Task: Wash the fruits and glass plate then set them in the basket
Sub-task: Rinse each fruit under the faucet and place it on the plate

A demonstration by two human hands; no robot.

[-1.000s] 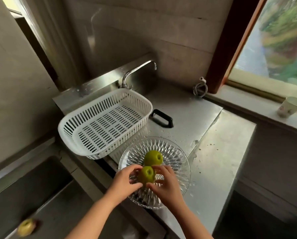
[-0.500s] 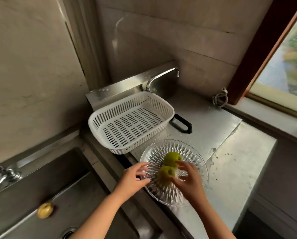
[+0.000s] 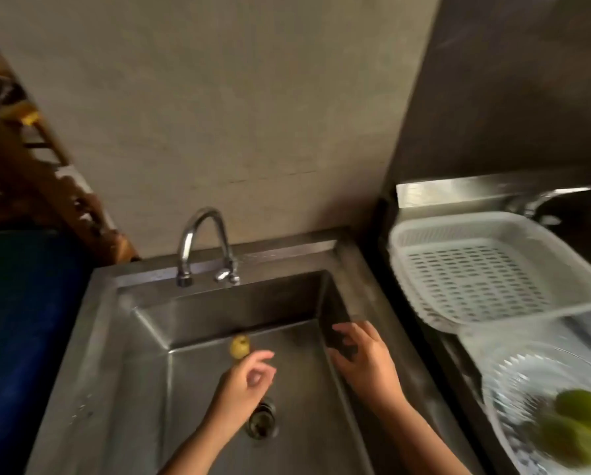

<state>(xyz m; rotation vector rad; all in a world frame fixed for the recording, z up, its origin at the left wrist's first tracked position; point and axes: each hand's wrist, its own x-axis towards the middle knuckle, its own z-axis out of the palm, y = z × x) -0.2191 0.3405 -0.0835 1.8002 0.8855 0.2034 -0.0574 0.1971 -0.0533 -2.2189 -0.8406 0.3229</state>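
A small yellowish fruit (image 3: 240, 346) lies on the bottom of the steel sink (image 3: 143, 337), near its back wall. My left hand (image 3: 244, 382) hovers just in front of it, fingers apart and empty. My right hand (image 3: 364, 359) is over the sink's right side, fingers spread, holding nothing. At the right edge, a cut-glass plate (image 3: 513, 382) holds two green fruits (image 3: 575, 426), blurred. The white slotted basket (image 3: 486, 272) sits behind the plate, with nothing in it.
A chrome tap (image 3: 201, 245) arches over the back of the sink, with no water running. The drain (image 3: 261, 421) is partly hidden under my left wrist. A second tap (image 3: 547, 200) stands behind the basket. A blue surface lies at the left.
The view has swung left from the plate to the sink. Both hands left the green fruit on the plate and moved over the sink, empty.
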